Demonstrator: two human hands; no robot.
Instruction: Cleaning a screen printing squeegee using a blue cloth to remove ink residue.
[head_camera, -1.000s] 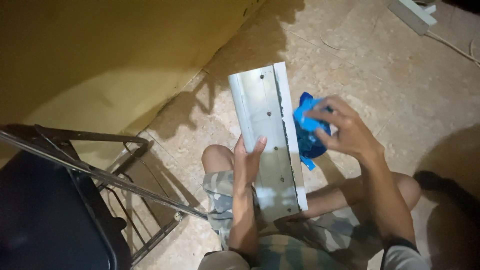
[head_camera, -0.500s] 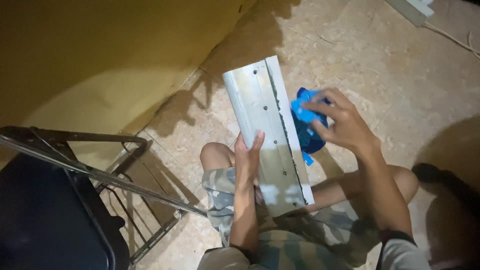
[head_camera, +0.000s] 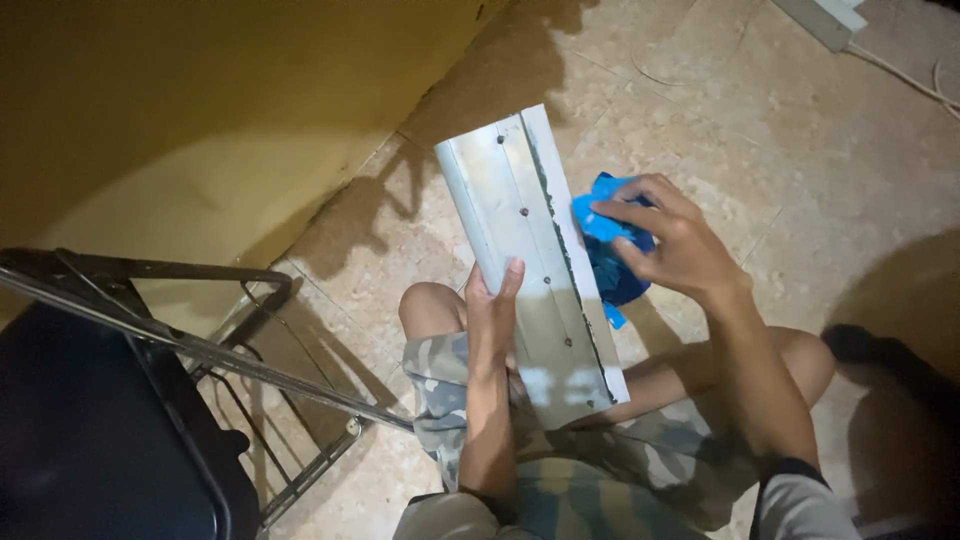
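— Metal, is it, that long pale piece in the head view?

— Looks like it: a grey metal plate (head_camera: 530, 270) with a folded ridge down its length and small holes along it, its right edge white. It stands tilted, top leaning away to the left, low end resting in the person's lap over the camouflage shorts (head_camera: 560, 470).

— Which of the hands has it?

— The left hand (head_camera: 492, 310) grips it from the left side, thumb laid flat on the face, the other fingers hidden behind. The right hand (head_camera: 665, 245) is closed on a crumpled blue cloth (head_camera: 608, 262), fingers bent over it, and presses it against the plate's right edge, about halfway up.

— So cloth and plate touch?

— Yes, the cloth sits tight against the white edge, part of it hanging below the palm.

— And around the person?

— They sit on a beige tiled floor (head_camera: 760, 130), knees bare. A black folding chair (head_camera: 110, 400) with a metal frame stands at the left, near the left knee. A yellow wall (head_camera: 200, 100) runs behind it. A white power strip (head_camera: 820, 15) with its cable lies far off at the top right.
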